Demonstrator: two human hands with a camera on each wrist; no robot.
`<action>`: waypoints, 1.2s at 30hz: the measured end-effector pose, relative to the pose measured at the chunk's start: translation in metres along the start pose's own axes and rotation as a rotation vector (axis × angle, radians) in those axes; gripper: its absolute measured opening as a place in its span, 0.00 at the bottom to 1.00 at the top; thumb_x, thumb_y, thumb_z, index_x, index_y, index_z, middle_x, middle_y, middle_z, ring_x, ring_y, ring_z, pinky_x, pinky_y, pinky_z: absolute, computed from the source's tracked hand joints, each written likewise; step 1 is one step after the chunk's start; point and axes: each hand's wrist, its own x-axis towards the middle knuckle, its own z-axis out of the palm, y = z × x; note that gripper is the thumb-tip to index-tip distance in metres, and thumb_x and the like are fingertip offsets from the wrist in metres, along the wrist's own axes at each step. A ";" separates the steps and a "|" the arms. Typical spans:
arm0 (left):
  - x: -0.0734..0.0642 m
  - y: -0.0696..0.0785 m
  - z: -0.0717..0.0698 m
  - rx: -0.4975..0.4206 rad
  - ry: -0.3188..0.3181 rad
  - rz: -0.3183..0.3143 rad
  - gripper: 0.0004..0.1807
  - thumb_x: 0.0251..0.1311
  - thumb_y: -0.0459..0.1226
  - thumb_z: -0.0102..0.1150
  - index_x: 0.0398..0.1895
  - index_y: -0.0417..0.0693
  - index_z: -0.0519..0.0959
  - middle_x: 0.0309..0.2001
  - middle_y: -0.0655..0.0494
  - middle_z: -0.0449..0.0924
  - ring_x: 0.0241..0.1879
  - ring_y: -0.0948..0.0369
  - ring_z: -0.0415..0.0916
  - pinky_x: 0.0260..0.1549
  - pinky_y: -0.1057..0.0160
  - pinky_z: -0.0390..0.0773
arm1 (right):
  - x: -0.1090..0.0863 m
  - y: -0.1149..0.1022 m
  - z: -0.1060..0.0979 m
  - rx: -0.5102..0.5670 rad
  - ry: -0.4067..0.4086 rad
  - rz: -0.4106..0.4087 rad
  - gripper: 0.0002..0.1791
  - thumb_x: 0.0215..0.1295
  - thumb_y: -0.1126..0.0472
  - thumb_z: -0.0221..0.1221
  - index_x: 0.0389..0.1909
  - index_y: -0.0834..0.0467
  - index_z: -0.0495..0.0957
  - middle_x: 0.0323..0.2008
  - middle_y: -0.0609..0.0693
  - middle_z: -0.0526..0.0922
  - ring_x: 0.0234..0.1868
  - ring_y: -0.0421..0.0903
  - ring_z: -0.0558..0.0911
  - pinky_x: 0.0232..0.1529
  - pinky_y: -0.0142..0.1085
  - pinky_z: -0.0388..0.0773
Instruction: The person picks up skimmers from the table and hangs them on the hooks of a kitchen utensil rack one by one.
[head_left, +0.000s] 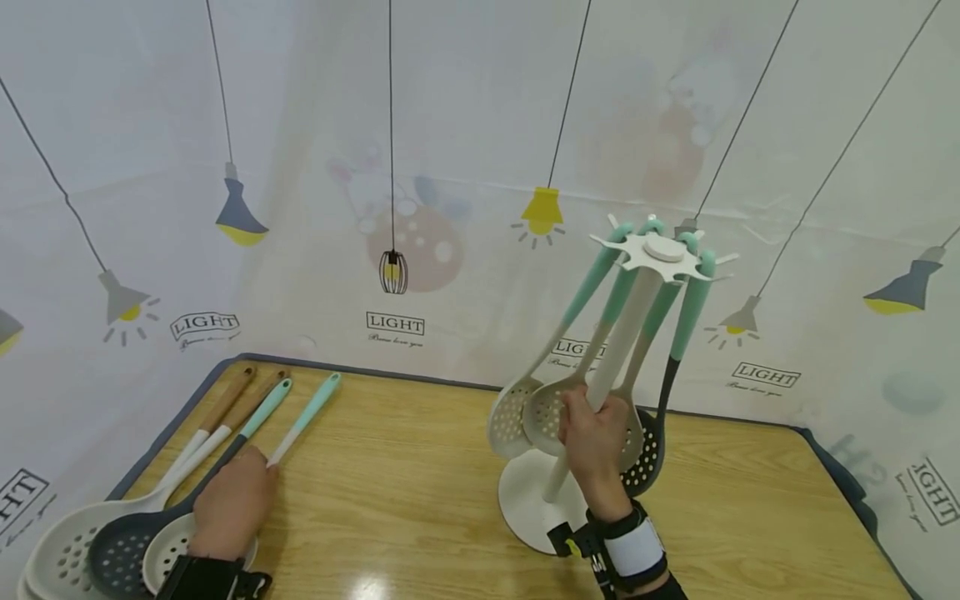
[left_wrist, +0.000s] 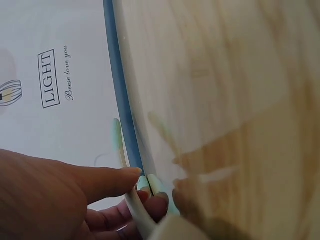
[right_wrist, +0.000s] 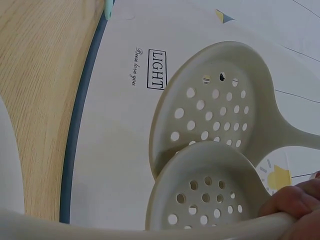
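Observation:
My left hand (head_left: 236,504) pinches the pale shaft of a skimmer with a mint handle (head_left: 318,402); its perforated cream head (head_left: 161,554) shows partly beneath the hand. In the left wrist view, thumb and fingers close around that shaft (left_wrist: 141,215). My right hand (head_left: 596,433) grips the white pole (head_left: 622,342) of a utensil stand, low down near its round base (head_left: 525,492). From the stand's hooked top (head_left: 663,250) hang several mint-handled utensils, including a beige skimmer (head_left: 513,417) and a dark one (head_left: 648,450). The right wrist view shows two beige perforated heads (right_wrist: 240,60) beside the fingers.
At the left of the wooden table (head_left: 390,467) lie a dark skimmer (head_left: 120,542) with a mint handle and white perforated utensils (head_left: 60,546) with brown wooden handles (head_left: 228,400). Behind the table's blue-grey edge (head_left: 420,380) hangs a white lamp-print cloth (head_left: 315,250).

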 end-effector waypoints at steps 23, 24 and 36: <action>-0.010 0.002 0.002 -0.056 0.145 -0.013 0.19 0.63 0.45 0.59 0.46 0.38 0.71 0.23 0.52 0.70 0.21 0.57 0.67 0.21 0.58 0.63 | 0.000 -0.001 0.000 0.013 0.009 0.057 0.20 0.60 0.73 0.50 0.09 0.61 0.61 0.07 0.46 0.59 0.07 0.37 0.59 0.09 0.34 0.54; -0.011 0.002 0.002 -0.057 0.158 -0.007 0.19 0.63 0.45 0.58 0.46 0.38 0.71 0.24 0.53 0.71 0.21 0.57 0.67 0.20 0.59 0.63 | 0.000 -0.001 0.000 0.008 0.009 0.055 0.21 0.60 0.72 0.50 0.09 0.61 0.60 0.07 0.46 0.59 0.07 0.37 0.58 0.09 0.34 0.54; -0.022 0.014 0.000 -0.130 0.352 0.056 0.16 0.62 0.45 0.61 0.41 0.42 0.73 0.27 0.53 0.74 0.22 0.60 0.68 0.20 0.63 0.63 | -0.001 -0.002 0.000 0.011 -0.019 0.026 0.22 0.62 0.72 0.50 0.09 0.62 0.60 0.07 0.46 0.59 0.07 0.37 0.58 0.09 0.35 0.53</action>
